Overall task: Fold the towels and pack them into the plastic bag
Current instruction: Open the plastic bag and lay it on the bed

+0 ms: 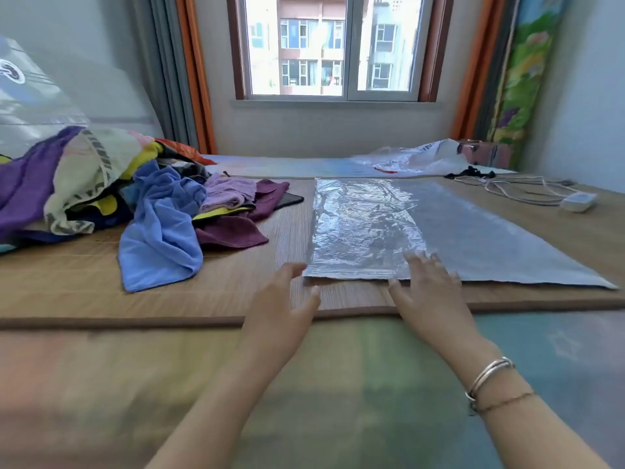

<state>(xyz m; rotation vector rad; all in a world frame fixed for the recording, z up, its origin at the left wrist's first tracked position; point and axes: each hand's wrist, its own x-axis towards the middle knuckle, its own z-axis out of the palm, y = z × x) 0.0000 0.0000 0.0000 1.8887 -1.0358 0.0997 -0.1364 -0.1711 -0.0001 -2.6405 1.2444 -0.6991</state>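
Note:
A clear plastic bag [363,225] lies flat on a grey sheet [490,238] spread over the bamboo mat [84,282]. A heap of unfolded towels sits at the left: a blue towel [159,231] in front, a maroon towel [230,231], a lilac towel [225,191] and a purple one [23,184] behind. My left hand [284,299] hovers with relaxed fingers just left of the bag's near corner. My right hand [429,286], fingers spread and blurred, is at the bag's near right edge. Neither hand holds anything.
A white power strip with its cable [578,201] lies at the far right of the mat. A crumpled plastic bag [416,159] rests under the window [333,45]. A coloured play mat [338,384] covers the floor nearest me.

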